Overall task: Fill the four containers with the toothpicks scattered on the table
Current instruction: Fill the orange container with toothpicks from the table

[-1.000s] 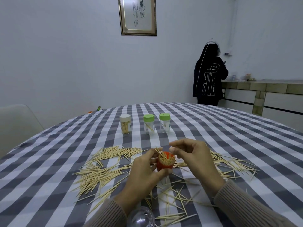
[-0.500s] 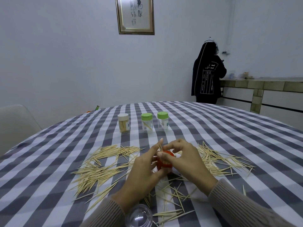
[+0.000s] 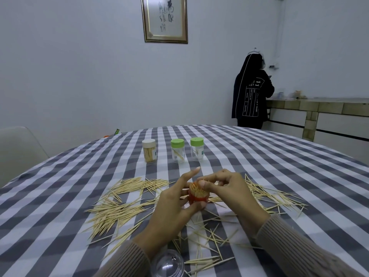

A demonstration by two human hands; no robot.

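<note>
An orange container (image 3: 196, 198) packed with upright toothpicks stands on the checked table between my hands. My left hand (image 3: 176, 204) grips its side, index finger raised. My right hand (image 3: 232, 191) sits on its right, thumb and curled fingers pressing on the toothpick tips. Loose toothpicks (image 3: 119, 208) lie scattered left, right and in front. Farther back stand a white-capped container (image 3: 149, 150) full of toothpicks and two green-capped containers (image 3: 177, 150) (image 3: 196, 148) holding very few.
A clear dome lid (image 3: 167, 264) lies at the near table edge by my left sleeve. A pale chair (image 3: 18, 148) stands at the left. A person in black (image 3: 250, 92) stands at a counter (image 3: 319, 105) at the back right.
My right hand came down from above onto the orange container, and the toothpicks that stuck up unevenly now sit level inside it. My left hand kept its hold.
</note>
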